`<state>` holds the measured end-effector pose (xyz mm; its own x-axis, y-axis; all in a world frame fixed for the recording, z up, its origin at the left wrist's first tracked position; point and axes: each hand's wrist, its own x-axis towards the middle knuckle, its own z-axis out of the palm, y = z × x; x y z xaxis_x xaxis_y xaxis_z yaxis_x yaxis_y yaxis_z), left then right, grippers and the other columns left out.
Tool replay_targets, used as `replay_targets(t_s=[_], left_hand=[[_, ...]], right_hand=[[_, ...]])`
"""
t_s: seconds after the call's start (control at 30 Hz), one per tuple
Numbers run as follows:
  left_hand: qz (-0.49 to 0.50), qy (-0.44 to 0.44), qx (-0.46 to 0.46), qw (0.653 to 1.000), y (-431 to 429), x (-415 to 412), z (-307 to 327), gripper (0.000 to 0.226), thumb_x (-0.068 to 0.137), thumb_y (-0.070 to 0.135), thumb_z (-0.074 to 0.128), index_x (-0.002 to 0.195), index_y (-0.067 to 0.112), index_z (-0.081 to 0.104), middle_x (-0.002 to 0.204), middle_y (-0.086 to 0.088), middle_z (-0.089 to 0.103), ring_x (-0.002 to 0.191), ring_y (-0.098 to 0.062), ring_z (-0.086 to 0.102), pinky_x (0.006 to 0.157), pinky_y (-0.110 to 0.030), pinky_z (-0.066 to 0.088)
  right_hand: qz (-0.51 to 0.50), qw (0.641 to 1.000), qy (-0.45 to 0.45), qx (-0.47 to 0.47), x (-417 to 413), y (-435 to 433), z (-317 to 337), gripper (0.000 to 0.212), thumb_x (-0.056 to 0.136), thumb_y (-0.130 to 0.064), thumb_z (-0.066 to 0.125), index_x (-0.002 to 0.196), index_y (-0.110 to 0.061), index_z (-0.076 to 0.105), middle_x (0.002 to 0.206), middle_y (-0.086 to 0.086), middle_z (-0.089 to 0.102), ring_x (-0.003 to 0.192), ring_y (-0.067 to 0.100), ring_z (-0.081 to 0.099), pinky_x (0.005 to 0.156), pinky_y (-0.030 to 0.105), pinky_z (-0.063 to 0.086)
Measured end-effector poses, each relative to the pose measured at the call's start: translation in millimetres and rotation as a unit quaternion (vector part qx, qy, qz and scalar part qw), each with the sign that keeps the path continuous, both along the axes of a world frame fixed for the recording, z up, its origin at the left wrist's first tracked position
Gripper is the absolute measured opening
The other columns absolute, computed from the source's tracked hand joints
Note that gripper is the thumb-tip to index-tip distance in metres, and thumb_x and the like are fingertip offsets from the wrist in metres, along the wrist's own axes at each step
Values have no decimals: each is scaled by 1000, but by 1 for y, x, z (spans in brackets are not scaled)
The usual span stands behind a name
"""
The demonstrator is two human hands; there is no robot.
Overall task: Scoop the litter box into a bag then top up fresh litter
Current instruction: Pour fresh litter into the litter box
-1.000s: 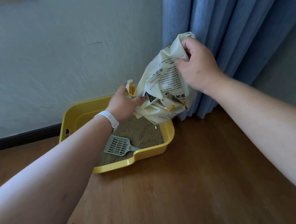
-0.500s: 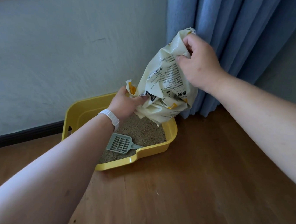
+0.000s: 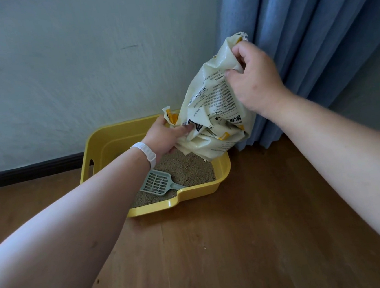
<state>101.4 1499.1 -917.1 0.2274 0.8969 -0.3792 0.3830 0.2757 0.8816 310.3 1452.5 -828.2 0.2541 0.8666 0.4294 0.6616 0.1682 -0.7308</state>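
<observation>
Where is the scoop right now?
In the head view, the scoop lies on the litter at the near side of the yellow litter box, below the left hand, which grips the bag with the right hand.

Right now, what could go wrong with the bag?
The bag hangs over the edge of the box, so the pour might spill past the rim onto the floor. The scoop lies on the litter inside, so fresh litter could bury it. The right hand holds only the crumpled top, which might slip.
</observation>
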Motion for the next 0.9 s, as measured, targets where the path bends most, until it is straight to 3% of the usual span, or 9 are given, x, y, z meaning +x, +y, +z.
replay_targets(t_s=[0.1, 0.23, 0.4, 0.57, 0.77, 0.9], left_hand=[[-3, 0, -4, 1000, 0, 0, -4, 60, 69, 49, 83, 119, 27, 57, 103, -4, 70, 71, -18, 57, 51, -30, 43], [-10, -2, -3, 1000, 2, -1, -7, 55, 73, 48, 81, 118, 26, 57, 97, -3, 68, 64, -15, 56, 46, -27, 42], [-11, -6, -9, 1000, 2, -3, -11, 51, 77, 44, 79, 119, 25, 55, 95, -1, 66, 63, -14, 57, 45, -26, 42], [-6, -12, -21, 1000, 3, -5, -15, 50, 77, 43, 79, 118, 28, 54, 96, -2, 66, 67, -15, 57, 48, -27, 43], [-6, -25, -25, 999, 4, -8, -22, 53, 75, 46, 79, 119, 28, 53, 106, -5, 68, 80, -21, 61, 65, -36, 50], [-13, -15, -8, 1000, 3, -9, -22, 50, 79, 46, 75, 120, 29, 53, 105, -3, 67, 78, -19, 61, 59, -30, 49]], right_hand=[[7, 1000, -1, -5, -2, 0, 0, 6, 84, -5, 56, 90, -4, 57, 82, 11, 64, 70, 18, 52, 68, 33, 47], [15, 1000, 1, -5, -3, 1, 0, 7, 85, -5, 57, 91, -3, 57, 83, 10, 65, 72, 25, 56, 69, 35, 49], [15, 1000, 4, -6, -7, 6, -3, 6, 83, -6, 58, 89, -4, 57, 77, 4, 60, 66, 14, 49, 66, 36, 48], [16, 1000, -1, -2, -11, 10, -6, 7, 83, -6, 57, 89, -5, 57, 82, 13, 65, 75, 32, 57, 67, 41, 51], [14, 1000, -12, -9, -17, 13, -7, 8, 82, -9, 56, 89, -6, 56, 82, 11, 65, 76, 32, 57, 68, 43, 51], [12, 1000, -23, -5, -22, 13, -5, 8, 82, -8, 56, 90, -6, 57, 83, 10, 65, 77, 30, 57, 70, 42, 51]])
